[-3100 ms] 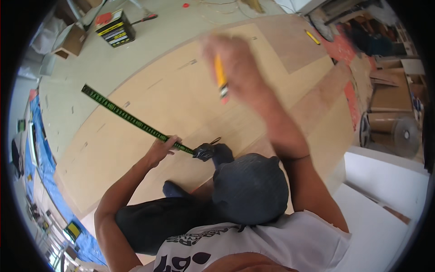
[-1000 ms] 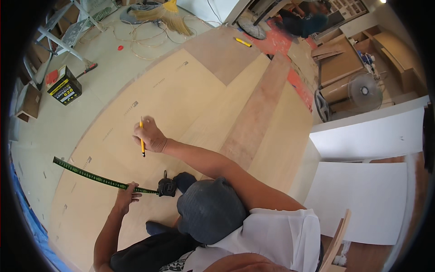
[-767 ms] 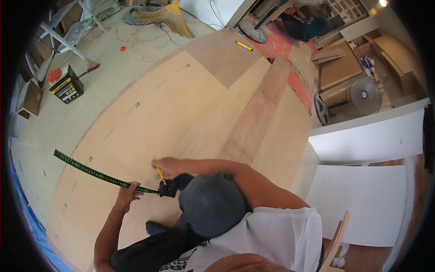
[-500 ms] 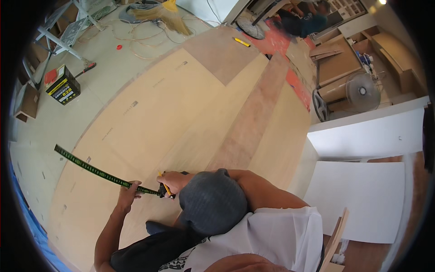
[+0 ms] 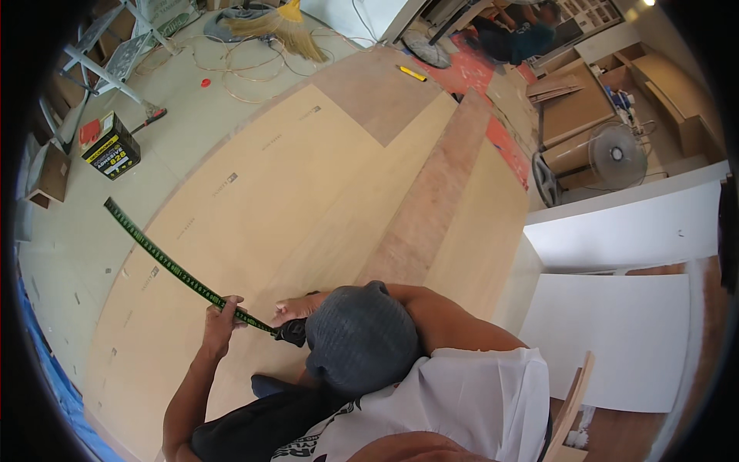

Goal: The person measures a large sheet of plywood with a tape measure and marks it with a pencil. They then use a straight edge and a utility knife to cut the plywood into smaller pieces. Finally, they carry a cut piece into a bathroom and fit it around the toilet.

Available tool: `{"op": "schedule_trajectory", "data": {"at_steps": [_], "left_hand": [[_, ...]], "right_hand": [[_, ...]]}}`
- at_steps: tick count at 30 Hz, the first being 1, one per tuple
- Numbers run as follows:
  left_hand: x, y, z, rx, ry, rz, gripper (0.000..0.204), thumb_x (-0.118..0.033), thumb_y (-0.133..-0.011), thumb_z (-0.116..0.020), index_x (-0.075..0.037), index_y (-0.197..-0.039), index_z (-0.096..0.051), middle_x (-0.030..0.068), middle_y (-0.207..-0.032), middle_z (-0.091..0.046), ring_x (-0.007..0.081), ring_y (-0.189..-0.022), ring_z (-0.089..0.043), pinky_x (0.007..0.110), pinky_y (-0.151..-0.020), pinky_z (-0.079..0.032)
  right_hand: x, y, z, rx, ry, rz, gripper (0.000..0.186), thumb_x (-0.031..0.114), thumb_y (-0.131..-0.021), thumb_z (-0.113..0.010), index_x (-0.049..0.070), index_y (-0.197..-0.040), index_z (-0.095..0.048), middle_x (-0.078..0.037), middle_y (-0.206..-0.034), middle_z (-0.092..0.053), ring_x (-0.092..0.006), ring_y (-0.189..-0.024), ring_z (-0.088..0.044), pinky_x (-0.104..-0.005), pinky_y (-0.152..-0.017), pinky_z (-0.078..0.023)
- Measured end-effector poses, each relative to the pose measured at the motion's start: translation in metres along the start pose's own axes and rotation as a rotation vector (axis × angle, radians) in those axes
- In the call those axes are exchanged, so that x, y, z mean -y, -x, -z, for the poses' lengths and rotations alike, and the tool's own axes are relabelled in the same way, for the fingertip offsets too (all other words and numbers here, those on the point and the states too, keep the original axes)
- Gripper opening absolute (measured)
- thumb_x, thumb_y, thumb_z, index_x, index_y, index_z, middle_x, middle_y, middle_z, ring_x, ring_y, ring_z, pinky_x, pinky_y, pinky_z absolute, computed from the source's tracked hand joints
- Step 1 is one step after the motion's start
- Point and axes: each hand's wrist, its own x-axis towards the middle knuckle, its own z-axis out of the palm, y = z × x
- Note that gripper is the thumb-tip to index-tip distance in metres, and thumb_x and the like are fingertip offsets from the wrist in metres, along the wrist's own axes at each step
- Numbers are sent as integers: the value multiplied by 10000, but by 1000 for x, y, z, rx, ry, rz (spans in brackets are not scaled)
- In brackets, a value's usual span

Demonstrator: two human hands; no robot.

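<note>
Left hand (image 5: 222, 322) pinching tape measure (image 5: 173, 266); right hand (image 5: 296, 308) beside tape case (image 5: 292, 332)

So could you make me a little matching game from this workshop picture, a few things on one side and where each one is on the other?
Things:
1. green tape measure
2. broom
3. standing fan
4. black and yellow box

Places:
A. far right, beside the wooden cabinets
B. on the bare floor, far left
C. stretched over the plywood, pinned by the left hand
D. top, among loose cables

Pairs: 1-C, 2-D, 3-A, 4-B
</note>
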Motion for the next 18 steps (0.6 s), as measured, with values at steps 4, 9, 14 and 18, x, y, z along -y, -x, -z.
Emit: {"op": "schedule_trajectory", "data": {"at_steps": [4,9,14,18], "left_hand": [[-3,1,-3,52,-26,-8,368,-331,-953,-542,12,-1060,-617,101,-814,-622,155,-695,-624,294,-604,-560],[-3,6,3,43,-11,25,380,-336,-951,-549,24,-1055,-613,110,-816,-621,171,-688,-631,299,-590,-567],[-9,12,-5,168,-30,4,364,-324,-956,-553,22,-1039,-633,122,-837,-631,179,-699,-640,306,-596,-572],[-12,11,-4,129,-82,-49,353,-331,-955,-558,1,-1034,-646,112,-873,-640,174,-752,-641,299,-614,-557]], "right_hand": [[-22,0,2,276,-393,-107,434,388,-821,-668,32,-1058,-598,-45,-907,-650,-160,-783,-597,-287,-684,-470],[4,2,3,466,-538,-251,336,344,-855,-660,51,-1018,-641,-32,-931,-671,-128,-803,-612,-273,-711,-492],[12,12,7,282,-581,-460,313,321,-858,-672,64,-1036,-643,-23,-897,-664,-124,-803,-617,-274,-721,-496],[34,35,-1,206,-668,-200,321,315,-830,-691,81,-1046,-651,-16,-836,-657,-110,-768,-602,-258,-670,-463]]}}
